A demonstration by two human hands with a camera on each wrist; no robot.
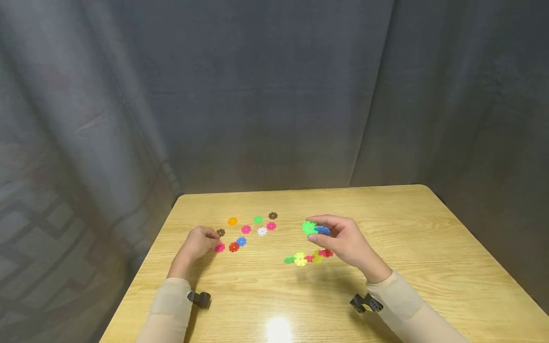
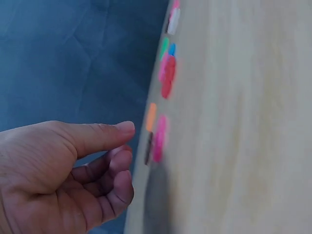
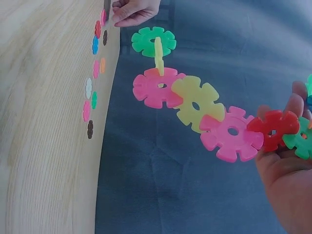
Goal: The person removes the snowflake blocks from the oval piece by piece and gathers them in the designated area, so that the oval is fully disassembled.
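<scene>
My right hand (image 1: 315,229) pinches a green disc (image 1: 308,227) and a blue disc (image 1: 323,230) above the wooden table (image 1: 429,247). From them a chain of notched plastic discs (image 1: 306,258) trails down toward the tabletop. In the right wrist view the chain (image 3: 195,102) runs green, yellow, pink, yellow, pink, red, green into my right hand (image 3: 285,170). My left hand (image 1: 213,237) rests on the table with loosely curled fingers, holding nothing. Its fingertips are next to a brown disc (image 1: 220,232) and a pink disc (image 1: 219,247). The left hand (image 2: 126,144) sits just short of both discs (image 2: 158,139).
Several loose discs lie mid-table: orange (image 1: 232,221), green (image 1: 258,219), brown (image 1: 272,216), white (image 1: 262,231), blue (image 1: 241,241), red (image 1: 233,247). A dark curtain (image 1: 274,95) hangs behind and beside the table. The table's left edge runs close to my left arm.
</scene>
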